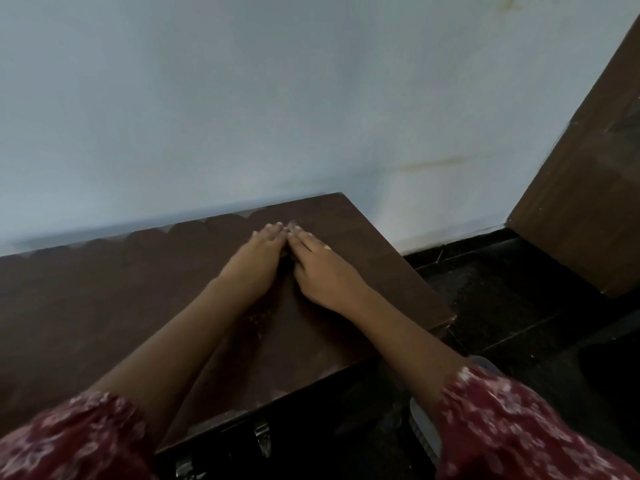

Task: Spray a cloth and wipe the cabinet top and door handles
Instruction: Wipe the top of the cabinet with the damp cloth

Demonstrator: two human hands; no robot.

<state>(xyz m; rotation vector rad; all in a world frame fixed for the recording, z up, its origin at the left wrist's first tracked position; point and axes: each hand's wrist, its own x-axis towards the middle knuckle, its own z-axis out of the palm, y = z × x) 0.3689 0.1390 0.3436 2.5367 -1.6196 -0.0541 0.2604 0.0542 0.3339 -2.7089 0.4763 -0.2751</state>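
The dark brown cabinet top [104, 289] runs along a pale wall and ends at a corner on the right. My left hand [259, 247] and my right hand [318, 265] lie flat on it side by side near the back edge, palms down, fingertips nearly touching. Both hands are empty, with the fingers held straight and close together. A ring shows on my right hand. Two metal door handles [262, 436] glint below the front edge of the cabinet, in shadow. No cloth or spray bottle is in view.
A brown wooden door [581, 202] stands at the right, above a dark tiled floor [502, 289]. A pale grey object [424, 431] shows under my right sleeve. The pale wall [242, 98] rises straight behind the cabinet.
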